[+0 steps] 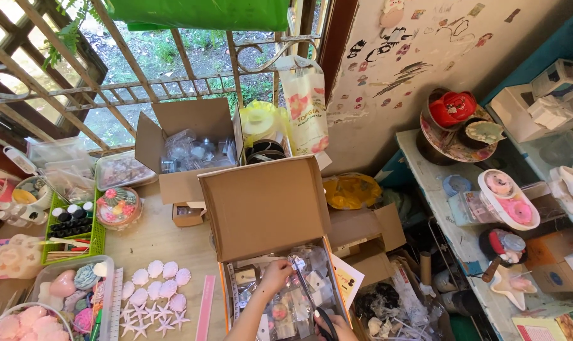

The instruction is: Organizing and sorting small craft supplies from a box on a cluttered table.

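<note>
Reaching into one open cardboard box (pixel 261 208): left hand (pixel 275 275) pinching clear packet (pixel 297 264); right hand (pixel 337 327) grasping black scissors (pixel 324 319).

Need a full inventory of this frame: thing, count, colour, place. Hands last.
Open cardboard box with packets: one, brown, front centre, lid up.
Second open cardboard box of clear bags: one, brown, behind it by the window.
Shell and starfish castings: many, pale pink and white, on the table to the left.
Green plastic tray of small bottles: one, left.
Clear plastic tub of castings: one, front left.
Hanging printed plastic bag: one, white with flowers, at the window frame.
Red moulded piece on a patterned plate: one, right shelf.
Left hand: inside the front box, on a packet.
Right hand: bottom edge, by a dark looped handle; grip unclear.
</note>
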